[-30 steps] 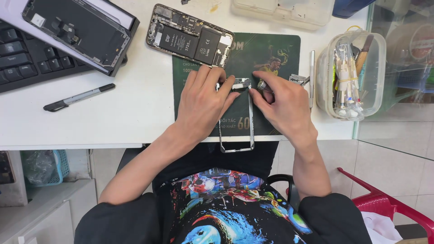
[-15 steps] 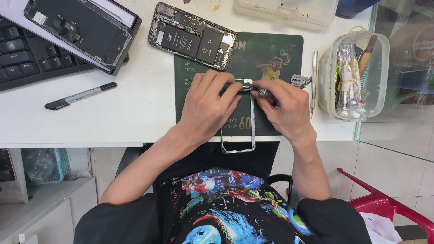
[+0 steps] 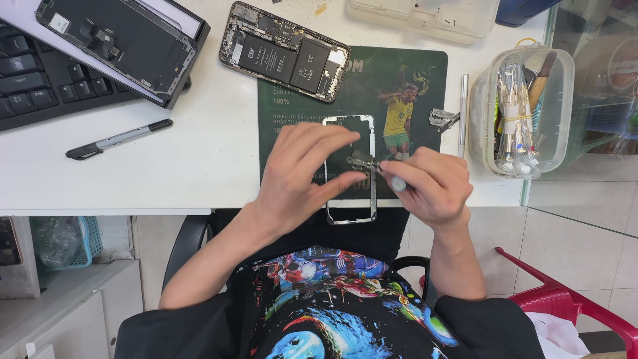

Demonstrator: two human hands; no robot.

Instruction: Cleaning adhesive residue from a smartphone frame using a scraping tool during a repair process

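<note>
Both hands (image 3: 299,179) (image 3: 428,186) hold the metal frame (image 3: 350,169), long axis running away from the person.

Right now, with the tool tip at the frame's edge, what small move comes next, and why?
Probably steady the phone frame with the left hand while the right hand eases the tool onto the small part; the frame overhangs the table edge.

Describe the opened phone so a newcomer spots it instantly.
Start at the green mat on the white table. The opened phone lies tilted across the mat's top-left corner. Unlike the bare metal frame under the hands, it shows its black battery and boards.
</note>
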